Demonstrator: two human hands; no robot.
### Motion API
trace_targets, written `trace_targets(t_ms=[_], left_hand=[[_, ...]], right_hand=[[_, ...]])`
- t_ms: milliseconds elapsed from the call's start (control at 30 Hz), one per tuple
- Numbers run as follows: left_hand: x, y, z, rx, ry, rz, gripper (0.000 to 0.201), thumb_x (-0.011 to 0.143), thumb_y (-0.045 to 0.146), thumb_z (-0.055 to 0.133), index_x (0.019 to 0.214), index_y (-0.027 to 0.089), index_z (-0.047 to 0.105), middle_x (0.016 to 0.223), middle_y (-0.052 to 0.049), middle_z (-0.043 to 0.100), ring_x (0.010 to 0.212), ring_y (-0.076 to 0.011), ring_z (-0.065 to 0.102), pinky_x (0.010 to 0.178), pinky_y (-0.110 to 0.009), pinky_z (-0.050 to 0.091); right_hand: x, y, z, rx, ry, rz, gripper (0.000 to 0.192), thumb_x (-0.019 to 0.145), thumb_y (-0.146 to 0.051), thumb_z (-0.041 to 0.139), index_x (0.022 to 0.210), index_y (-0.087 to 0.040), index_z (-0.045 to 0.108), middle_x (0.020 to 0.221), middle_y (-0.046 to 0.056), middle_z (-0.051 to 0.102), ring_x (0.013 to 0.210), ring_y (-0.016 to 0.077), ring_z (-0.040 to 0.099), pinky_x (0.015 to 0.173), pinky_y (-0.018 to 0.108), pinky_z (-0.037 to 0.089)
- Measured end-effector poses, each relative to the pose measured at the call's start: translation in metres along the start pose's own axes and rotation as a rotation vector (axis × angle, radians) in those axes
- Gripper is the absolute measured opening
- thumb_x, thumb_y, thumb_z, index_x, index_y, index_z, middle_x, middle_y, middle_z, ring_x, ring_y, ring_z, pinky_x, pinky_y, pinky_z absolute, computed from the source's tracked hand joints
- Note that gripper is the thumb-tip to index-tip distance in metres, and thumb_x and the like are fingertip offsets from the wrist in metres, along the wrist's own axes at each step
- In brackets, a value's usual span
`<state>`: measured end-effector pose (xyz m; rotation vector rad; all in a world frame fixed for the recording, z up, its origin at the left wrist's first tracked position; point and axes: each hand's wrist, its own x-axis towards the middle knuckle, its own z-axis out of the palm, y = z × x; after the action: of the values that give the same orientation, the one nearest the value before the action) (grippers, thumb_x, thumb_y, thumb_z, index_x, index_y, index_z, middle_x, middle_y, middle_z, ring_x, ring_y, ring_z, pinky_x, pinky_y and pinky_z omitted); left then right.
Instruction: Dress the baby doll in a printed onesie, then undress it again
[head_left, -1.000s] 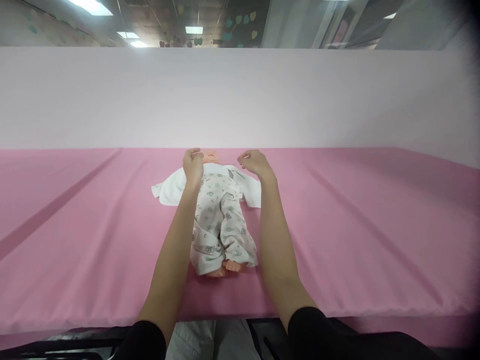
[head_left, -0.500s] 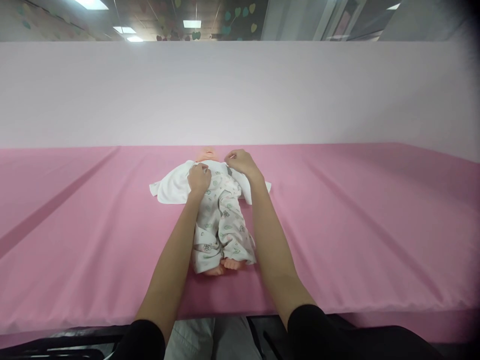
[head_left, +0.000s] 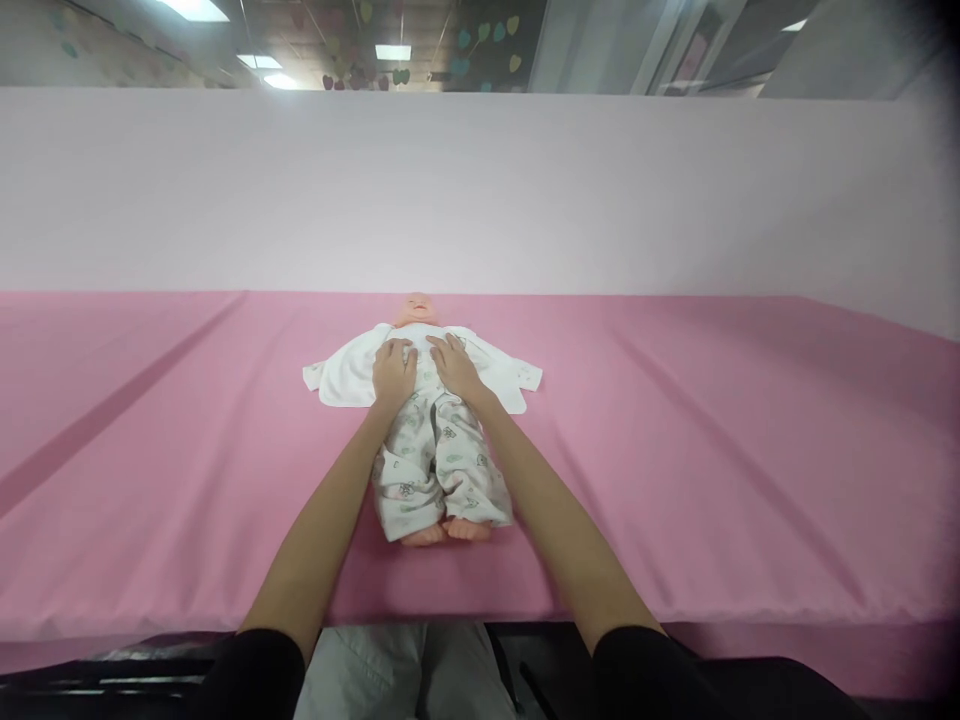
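Head view | doll [head_left: 431, 450] face-up, printed suit | hands [head_left: 424, 368] flat on chest, gripping nothing

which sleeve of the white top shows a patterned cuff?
The sleeve spread out beside the right hand; its cuff shows faint dots. The other sleeve looks plain.

Soft cloth, smooth plastic
Doll [head_left: 420, 305] of glossy plastic in printed cotton-like clothes [head_left: 439, 460]; matt pink cloth covers the tabletop [head_left: 712, 450].

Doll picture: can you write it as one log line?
left hand: flat on doll chest | right hand: flat beside it | doll: on back, pink sheet
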<state>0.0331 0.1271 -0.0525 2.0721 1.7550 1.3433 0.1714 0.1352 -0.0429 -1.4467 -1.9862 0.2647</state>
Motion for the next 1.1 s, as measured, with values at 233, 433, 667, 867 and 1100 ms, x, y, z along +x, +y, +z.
trace_targets(t_ms=[233, 433, 667, 867, 1100], left_hand=[[-0.032, -0.023, -0.019, -0.025, 0.001, 0.025, 0.03, 0.092, 0.034, 0.042, 0.112, 0.019, 0.058, 0.112, -0.011, 0.052, 0.11, -0.0226, 0.048, 0.102, -0.034, 0.035], [-0.054, -0.036, -0.034, -0.084, -0.099, 0.005, 0.026, 0.094, 0.035, 0.038, 0.109, 0.018, 0.051, 0.11, -0.011, 0.051, 0.1, -0.019, 0.054, 0.091, -0.031, 0.042], [-0.077, -0.031, -0.062, -0.169, -0.28, 0.053, 0.042, 0.09, 0.047, 0.044, 0.121, 0.019, 0.043, 0.119, -0.01, 0.053, 0.11, -0.0214, 0.053, 0.093, -0.034, 0.042], [-0.085, -0.03, -0.069, -0.206, -0.363, 0.01, 0.071, 0.079, 0.057, 0.058, 0.134, 0.02, 0.034, 0.133, -0.014, 0.045, 0.121, -0.0283, 0.046, 0.098, -0.041, 0.039], [-0.085, -0.025, -0.067, -0.248, -0.372, -0.142, 0.059, 0.073, 0.062, 0.061, 0.109, 0.021, 0.042, 0.096, -0.003, 0.059, 0.085, -0.0201, 0.057, 0.071, -0.031, 0.044]], right_hand=[[-0.043, 0.001, 0.003, 0.048, 0.051, 0.025, 0.046, 0.097, -0.032, 0.026, 0.136, -0.018, 0.044, 0.145, 0.014, 0.036, 0.14, 0.0236, 0.026, 0.108, 0.043, 0.032], [-0.072, -0.002, -0.001, 0.212, 0.097, 0.094, 0.04, 0.093, -0.034, 0.033, 0.127, -0.022, 0.05, 0.141, 0.012, 0.039, 0.131, 0.0217, 0.039, 0.105, 0.038, 0.037], [-0.107, 0.012, -0.009, 0.373, 0.134, 0.15, 0.04, 0.091, -0.044, 0.039, 0.12, -0.019, 0.051, 0.119, 0.011, 0.056, 0.113, 0.0221, 0.051, 0.1, 0.038, 0.038], [-0.113, 0.018, -0.013, 0.443, 0.105, 0.263, 0.046, 0.083, -0.053, 0.048, 0.112, -0.018, 0.054, 0.11, 0.009, 0.061, 0.098, 0.0227, 0.055, 0.088, 0.037, 0.041], [-0.111, 0.017, -0.015, 0.436, 0.188, 0.223, 0.035, 0.077, -0.054, 0.055, 0.079, -0.019, 0.052, 0.066, -0.004, 0.045, 0.063, 0.0144, 0.042, 0.062, 0.027, 0.033]])
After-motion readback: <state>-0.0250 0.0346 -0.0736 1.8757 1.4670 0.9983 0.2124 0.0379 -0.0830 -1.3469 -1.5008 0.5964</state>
